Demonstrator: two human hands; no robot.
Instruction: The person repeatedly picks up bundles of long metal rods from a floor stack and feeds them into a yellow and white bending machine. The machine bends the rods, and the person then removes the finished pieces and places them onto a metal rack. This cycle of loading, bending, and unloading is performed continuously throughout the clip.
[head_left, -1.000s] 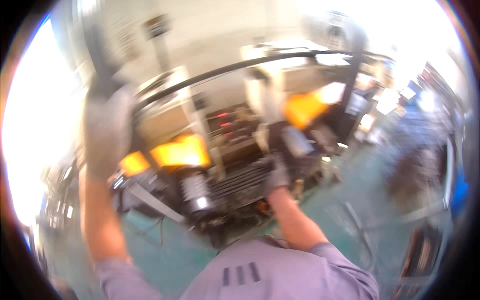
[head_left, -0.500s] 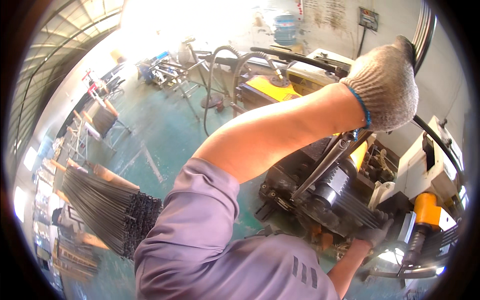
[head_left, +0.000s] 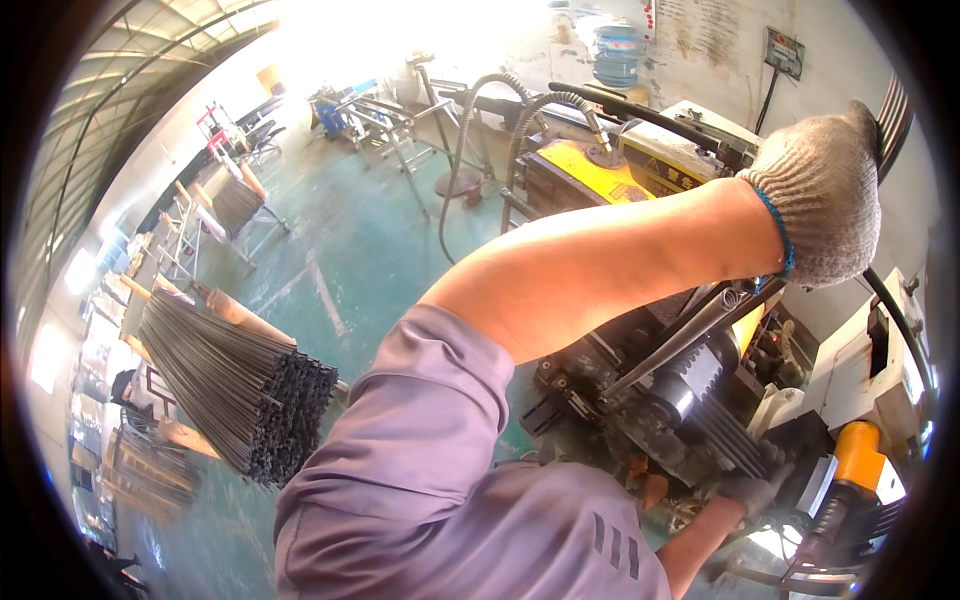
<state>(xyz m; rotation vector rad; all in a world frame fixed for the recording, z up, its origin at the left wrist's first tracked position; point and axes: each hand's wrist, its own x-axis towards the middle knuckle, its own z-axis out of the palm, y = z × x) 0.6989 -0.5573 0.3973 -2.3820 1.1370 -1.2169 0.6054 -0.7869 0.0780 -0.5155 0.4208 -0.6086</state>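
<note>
My left hand [head_left: 820, 200], in a grey knit glove with a blue cuff edge, is raised at the upper right. Its fingers are closed around a bundle of thin dark metal rods [head_left: 896, 112], which runs out past the picture's rim. Lower down, my right hand [head_left: 750, 490], also gloved in grey, lies at the end of several parallel dark rods [head_left: 728, 438]. These rods come out of a dark toothed cylinder [head_left: 690, 380] on a machine. Blur and shadow hide the right fingers, so their grip cannot be made out.
A yellow-topped machine [head_left: 590, 170] with ribbed hoses stands beyond my left forearm. Right of my right hand is an orange cylinder unit [head_left: 858, 455]. A large stack of dark rods [head_left: 225, 385] rests on a rack at the left. A blue water bottle [head_left: 615, 55] stands by the wall.
The view has swung a little, so the surroundings sit further right and slightly lower. My left hand stays closed on the rods, and my right hand stays by the machine's rods.
</note>
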